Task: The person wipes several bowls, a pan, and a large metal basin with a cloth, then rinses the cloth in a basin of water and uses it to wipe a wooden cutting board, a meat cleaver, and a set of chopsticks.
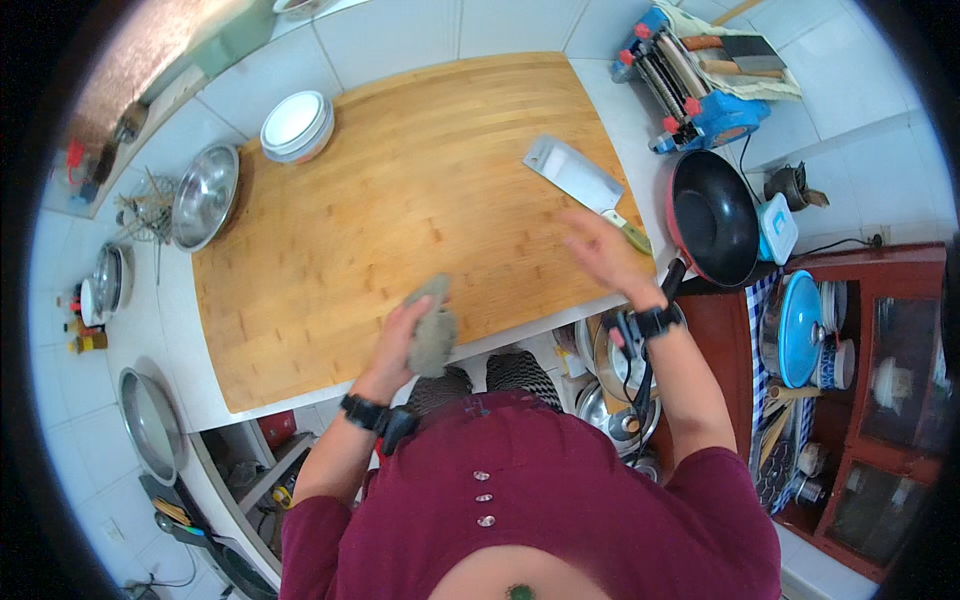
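My left hand [395, 341] grips a crumpled grey-green cloth [435, 334] at the front edge of a large wooden cutting board [360, 195]. Over the board's right side, my right hand [604, 251] hovers with its fingers apart and nothing in it; it is slightly blurred. Just beyond those fingers lies a cleaver [577, 174], its broad blade pointing to the far left and its pale and green handle near the board's right edge. Whether the right hand touches the board, I cannot tell.
Lidded bowls [295, 126] stand at the board's far left corner, beside a steel basin [205, 196]. To the right are a black wok [712, 217] with its handle towards me and a blue pasta machine [697, 105] with knives on a cloth. A red cabinet [862, 420] stands further right.
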A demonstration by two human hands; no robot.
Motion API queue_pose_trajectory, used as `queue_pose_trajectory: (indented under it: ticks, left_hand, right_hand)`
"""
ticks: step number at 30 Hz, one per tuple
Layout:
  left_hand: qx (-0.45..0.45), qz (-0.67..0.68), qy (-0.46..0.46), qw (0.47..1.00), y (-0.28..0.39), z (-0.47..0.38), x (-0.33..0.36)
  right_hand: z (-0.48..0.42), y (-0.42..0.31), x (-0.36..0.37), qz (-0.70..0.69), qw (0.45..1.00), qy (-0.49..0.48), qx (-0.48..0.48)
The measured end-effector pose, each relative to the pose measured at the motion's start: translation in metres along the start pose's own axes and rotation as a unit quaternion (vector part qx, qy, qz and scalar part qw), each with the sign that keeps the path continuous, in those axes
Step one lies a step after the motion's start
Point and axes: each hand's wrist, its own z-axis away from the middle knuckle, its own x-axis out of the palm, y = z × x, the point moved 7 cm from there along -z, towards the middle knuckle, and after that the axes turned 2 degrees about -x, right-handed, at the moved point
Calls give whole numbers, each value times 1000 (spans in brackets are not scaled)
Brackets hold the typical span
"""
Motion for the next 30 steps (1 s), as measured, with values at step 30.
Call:
queue_pose_trajectory:
  ticks: [30]
  left_hand:
    - [169, 245, 322, 899, -12, 170, -199]
  right_hand:
    - [-53, -159, 261, 106, 977, -30, -183]
